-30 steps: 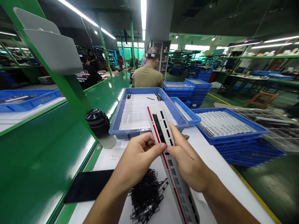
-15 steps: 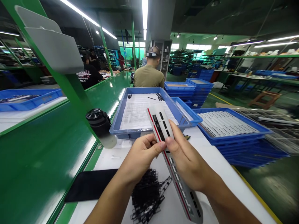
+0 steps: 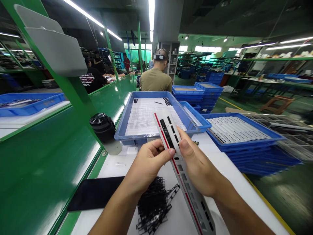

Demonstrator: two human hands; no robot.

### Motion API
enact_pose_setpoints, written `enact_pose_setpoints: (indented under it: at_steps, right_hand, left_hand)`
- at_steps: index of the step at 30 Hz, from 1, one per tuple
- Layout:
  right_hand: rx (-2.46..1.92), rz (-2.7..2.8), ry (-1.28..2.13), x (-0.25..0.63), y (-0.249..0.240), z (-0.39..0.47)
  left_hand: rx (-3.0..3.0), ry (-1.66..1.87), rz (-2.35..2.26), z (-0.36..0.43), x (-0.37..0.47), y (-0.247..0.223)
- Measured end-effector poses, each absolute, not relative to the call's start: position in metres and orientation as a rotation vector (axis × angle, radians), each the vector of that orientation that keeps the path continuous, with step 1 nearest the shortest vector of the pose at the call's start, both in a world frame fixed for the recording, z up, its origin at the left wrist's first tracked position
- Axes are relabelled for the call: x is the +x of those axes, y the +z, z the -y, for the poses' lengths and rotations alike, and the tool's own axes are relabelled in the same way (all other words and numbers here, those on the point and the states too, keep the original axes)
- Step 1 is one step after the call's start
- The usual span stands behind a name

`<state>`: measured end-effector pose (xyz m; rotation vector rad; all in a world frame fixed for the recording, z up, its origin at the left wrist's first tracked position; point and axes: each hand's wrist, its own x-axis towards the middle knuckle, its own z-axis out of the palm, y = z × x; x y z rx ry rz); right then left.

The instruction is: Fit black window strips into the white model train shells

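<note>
1. Your grip is closed around both sides of the long pale-grey plastic shell with a red stripe [image 3: 183, 183]: your left hand [image 3: 149, 164] pinches its left edge, thumb on the face, and your right hand [image 3: 201, 168] cups its right edge, fingers partly hidden behind
2. You have that shell tilted above the white worktop [image 3: 113, 170], its upper end towards the large blue plastic tray [image 3: 134, 140]
3. Under your left forearm's inner side lies a tangled pile of thin black plastic frames [image 3: 153, 205]
4. To your left stand a black-lidded bottle [image 3: 105, 133] and, nearer you, a flat black slab [image 3: 95, 193]
</note>
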<state>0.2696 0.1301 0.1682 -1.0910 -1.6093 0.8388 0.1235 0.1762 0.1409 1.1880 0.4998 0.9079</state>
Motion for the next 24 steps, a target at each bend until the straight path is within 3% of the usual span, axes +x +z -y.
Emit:
enact_pose_setpoints:
  at_steps: [24]
  right_hand:
    - [-1.192, 1.694, 0.613, 0.264, 0.155, -0.137]
  left_hand:
    - [1.16, 1.11, -0.596, -0.186, 0.126, 0.132]
